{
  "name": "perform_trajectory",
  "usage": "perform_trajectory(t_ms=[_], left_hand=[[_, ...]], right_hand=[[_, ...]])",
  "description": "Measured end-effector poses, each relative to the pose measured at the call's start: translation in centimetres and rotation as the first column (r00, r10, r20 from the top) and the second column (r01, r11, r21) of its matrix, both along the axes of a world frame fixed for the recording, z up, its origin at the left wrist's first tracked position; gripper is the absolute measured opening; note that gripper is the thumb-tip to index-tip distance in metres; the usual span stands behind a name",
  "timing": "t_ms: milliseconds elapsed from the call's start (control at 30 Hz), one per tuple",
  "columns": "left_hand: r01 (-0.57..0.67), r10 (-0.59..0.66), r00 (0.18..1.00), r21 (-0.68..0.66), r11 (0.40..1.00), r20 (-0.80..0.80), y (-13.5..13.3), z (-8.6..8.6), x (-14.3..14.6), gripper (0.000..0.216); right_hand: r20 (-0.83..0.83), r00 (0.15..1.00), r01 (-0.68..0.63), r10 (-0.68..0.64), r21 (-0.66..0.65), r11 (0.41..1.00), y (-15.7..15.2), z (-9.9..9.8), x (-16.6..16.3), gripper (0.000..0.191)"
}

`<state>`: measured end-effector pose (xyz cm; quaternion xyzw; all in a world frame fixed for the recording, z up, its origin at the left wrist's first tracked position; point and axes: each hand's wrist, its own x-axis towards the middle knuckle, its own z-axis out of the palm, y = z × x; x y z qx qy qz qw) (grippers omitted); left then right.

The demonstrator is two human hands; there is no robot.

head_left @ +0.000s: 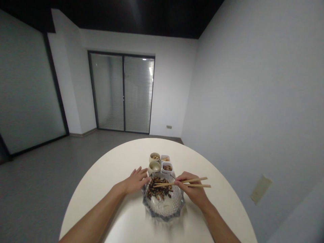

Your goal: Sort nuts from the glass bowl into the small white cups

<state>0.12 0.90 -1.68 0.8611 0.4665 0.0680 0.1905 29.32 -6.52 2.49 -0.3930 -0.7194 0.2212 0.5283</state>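
A cut-glass bowl [164,212] with a scalloped rim stands on the table in front of me. Dark brown and pale pieces [158,192], like seeds or nuts, lie heaped in its far left part. My right hand [191,187] is over the bowl's right rim, closed around a pair of wooden chopsticks [198,180]. Their tips reach into the heap; whether they pinch a piece I cannot tell. At the bowl's left rim is my left hand [138,180], palm down with fingers spread, its thumb at the glass.
Just beyond the bowl are two round cups, the farther cup [155,157] holding pale nuts and the nearer cup [154,167] light inside. Beside them, a white dish [165,158] has light pieces, another white dish [167,167] brown ones. The round white table [113,216] nears the right wall.
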Motion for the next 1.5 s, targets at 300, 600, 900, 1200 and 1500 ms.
perform_trajectory(t_ms=[300, 600, 900, 1200, 1500], left_hand=[[-0.001, 0.001, 0.999, 0.003, 1.000, 0.032, 0.3, -0.4, -0.2, 0.059], [0.007, -0.008, 1.000, 0.012, 1.000, 0.028, 0.5, -0.8, -0.2, 0.058], [0.005, -0.005, 1.000, 0.003, 1.000, 0.009, 0.2, -0.4, -0.2, 0.061], [-0.004, 0.004, 1.000, -0.007, 1.000, 0.027, 0.1, -0.4, -0.1, 0.061], [0.005, -0.005, 1.000, -0.002, 1.000, 0.013, 0.0, -0.1, 0.1, 0.059]], right_hand=[[-0.010, 1.000, -0.027, 0.027, 0.020, 0.999, -0.2, 0.3, -0.1, 0.014], [-0.013, 1.000, -0.005, 0.006, 0.073, 0.997, -0.2, 0.4, -0.1, 0.011], [-0.059, 0.996, 0.071, -0.062, 0.166, 0.984, 0.1, 0.3, 0.0, 0.009], [-0.104, 0.974, 0.219, -0.201, 0.212, 0.952, 0.3, -0.3, -0.3, 0.009], [-0.092, 0.981, 0.188, -0.173, 0.206, 0.960, 0.6, -0.7, -0.9, 0.008]])
